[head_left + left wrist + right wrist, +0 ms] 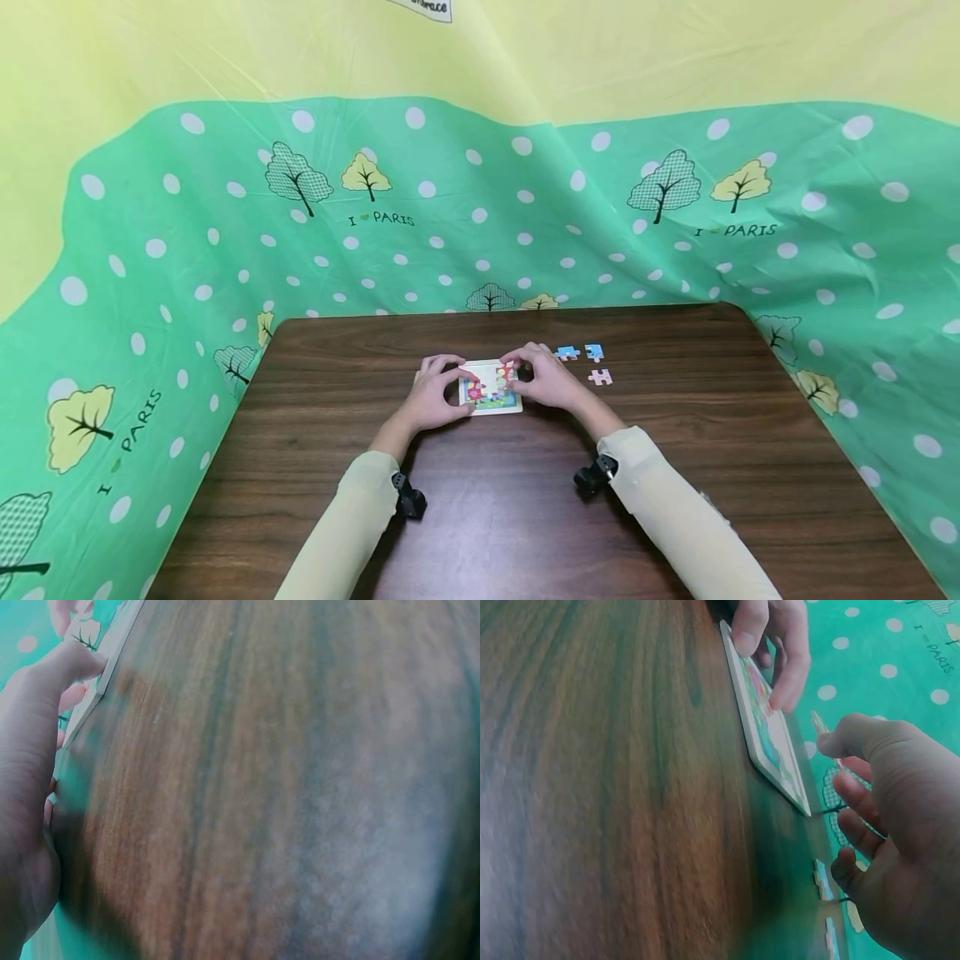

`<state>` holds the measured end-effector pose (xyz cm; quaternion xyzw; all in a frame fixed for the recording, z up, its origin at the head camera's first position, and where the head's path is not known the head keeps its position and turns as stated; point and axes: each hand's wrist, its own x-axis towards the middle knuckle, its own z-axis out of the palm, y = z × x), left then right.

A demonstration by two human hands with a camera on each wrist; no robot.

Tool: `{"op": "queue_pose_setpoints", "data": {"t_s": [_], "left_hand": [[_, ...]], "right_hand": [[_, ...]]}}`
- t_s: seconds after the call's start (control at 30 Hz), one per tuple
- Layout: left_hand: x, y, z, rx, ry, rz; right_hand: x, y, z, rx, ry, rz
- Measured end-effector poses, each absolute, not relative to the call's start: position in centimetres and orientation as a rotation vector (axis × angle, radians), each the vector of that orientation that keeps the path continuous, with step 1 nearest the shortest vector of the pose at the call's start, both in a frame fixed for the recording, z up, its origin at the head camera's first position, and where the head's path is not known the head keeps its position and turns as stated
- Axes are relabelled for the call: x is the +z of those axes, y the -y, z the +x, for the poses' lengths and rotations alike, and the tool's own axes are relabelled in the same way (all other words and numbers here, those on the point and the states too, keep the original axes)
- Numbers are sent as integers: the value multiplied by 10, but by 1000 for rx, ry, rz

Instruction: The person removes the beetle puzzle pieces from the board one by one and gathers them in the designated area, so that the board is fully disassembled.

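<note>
A small puzzle board (491,412) with a pale frame lies flat on the table, its picture partly filled with red, green and blue pieces. My left hand (433,396) holds it at the left side, thumb on the near edge and a fingertip reaching over the picture. Over the board's right part, my right hand (547,379) pinches a puzzle piece (817,722) between thumb and forefinger. In the right wrist view that piece is raised above the board, apart from it. The left wrist view shows only the board's edge (112,671) beside the left thumb.
Right of the board lie two blue puzzle pieces (567,353) and a pinkish-white puzzle piece (601,377). The dark wooden table (495,517) ends at a green dotted cloth (450,208) hanging behind and at both sides.
</note>
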<state>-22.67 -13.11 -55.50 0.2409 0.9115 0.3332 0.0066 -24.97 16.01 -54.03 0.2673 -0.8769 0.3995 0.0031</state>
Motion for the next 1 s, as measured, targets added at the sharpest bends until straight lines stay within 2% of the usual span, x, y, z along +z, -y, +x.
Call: {"op": "queue_pose_setpoints", "data": {"t_s": [0.2,0.73,1.0], "left_hand": [[-555,131,-227,1028,-2862,753],[-556,132,-227,1036,-2852,765],[-555,131,-227,1034,-2848,752]], "right_hand": [[-513,-159,-237,1201,2859,746],[-512,-194,-250,1208,2752,779],[-499,-200,-249,1128,2867,678]]}}
